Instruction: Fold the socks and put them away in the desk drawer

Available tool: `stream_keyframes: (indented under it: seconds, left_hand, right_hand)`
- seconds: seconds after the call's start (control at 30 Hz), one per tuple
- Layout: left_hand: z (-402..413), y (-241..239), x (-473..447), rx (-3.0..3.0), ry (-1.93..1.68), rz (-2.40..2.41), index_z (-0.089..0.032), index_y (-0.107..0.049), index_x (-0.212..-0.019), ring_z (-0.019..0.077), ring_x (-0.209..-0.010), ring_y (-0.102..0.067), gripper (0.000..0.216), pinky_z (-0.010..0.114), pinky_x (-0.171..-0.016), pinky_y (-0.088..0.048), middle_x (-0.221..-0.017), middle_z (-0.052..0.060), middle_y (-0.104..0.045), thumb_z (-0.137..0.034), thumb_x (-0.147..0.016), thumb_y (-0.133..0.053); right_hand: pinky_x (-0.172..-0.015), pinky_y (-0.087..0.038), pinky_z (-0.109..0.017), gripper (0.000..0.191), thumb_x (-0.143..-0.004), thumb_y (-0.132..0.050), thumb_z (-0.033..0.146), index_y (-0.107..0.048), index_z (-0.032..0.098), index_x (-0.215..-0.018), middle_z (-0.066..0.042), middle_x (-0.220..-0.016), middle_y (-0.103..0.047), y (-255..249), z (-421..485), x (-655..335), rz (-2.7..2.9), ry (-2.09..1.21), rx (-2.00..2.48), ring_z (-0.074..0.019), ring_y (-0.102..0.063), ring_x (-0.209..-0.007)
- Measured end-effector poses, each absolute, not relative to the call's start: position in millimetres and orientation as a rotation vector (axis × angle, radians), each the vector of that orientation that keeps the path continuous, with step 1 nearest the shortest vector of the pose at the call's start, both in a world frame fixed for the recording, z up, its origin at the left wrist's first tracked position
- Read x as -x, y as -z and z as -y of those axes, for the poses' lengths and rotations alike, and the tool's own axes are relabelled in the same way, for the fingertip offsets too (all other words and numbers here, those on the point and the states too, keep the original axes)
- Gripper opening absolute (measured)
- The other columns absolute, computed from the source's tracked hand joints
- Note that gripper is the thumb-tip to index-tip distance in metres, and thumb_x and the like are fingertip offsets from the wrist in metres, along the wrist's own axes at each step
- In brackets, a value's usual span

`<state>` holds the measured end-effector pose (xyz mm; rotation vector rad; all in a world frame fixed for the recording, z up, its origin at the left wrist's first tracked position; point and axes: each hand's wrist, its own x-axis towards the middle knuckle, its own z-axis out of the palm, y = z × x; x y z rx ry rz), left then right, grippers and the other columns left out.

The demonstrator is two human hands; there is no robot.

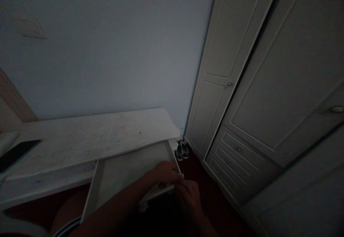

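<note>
The room is dim. A white desk [88, 136] stands against the wall, and its drawer [126, 169] is pulled out toward me. My left hand [165, 172] rests on the drawer's front right corner, fingers curled over the rim. My right hand [189, 194] is just below and right of it, fingers bent at the same corner; what they hold, if anything, is lost in the dark. A pale edge [153, 195], perhaps paper or the drawer front, shows under my left wrist.
A dark flat tablet-like object [16, 152] lies at the desk's left end. A white wardrobe [258, 97] with doors and small drawers fills the right side. A pair of shoes [182, 151] sits on the dark floor between desk and wardrobe.
</note>
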<state>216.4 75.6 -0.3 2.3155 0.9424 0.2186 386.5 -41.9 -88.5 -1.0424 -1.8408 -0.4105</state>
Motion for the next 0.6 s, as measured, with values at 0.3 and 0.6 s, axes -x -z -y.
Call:
stream_keyframes:
  seconds: [0.3, 0.6]
  left_hand:
    - [-50, -8, -191, -2.501, -0.290, -0.633, -0.027, -0.075, -0.120, 0.0263, -0.123, -0.064, 0.038, 0.040, -0.111, -0.045, -0.132, 0.009, -0.071, -0.042, -0.107, -0.042]
    - [-54, -4, -140, -2.691, -0.125, -0.470, -0.029, -0.064, -0.137, 0.0290, -0.122, -0.064, 0.037, 0.041, -0.105, -0.048, -0.135, 0.011, -0.070, -0.032, -0.107, -0.042]
  right_hand:
    - [-0.076, -0.058, -0.036, 0.034, -0.098, -0.065, 0.017, -0.068, 0.031, -0.129, -0.006, -0.103, -0.074, 110, 43, -383, 1.744, 0.375, 1.098, -0.0227, -0.070, -0.090]
    - [-0.081, -0.057, -0.036, 0.031, -0.097, -0.068, 0.019, -0.072, 0.030, -0.126, -0.006, -0.103, -0.073, 109, 43, -388, 1.809, 0.349, 1.123, -0.0219, -0.068, -0.093]
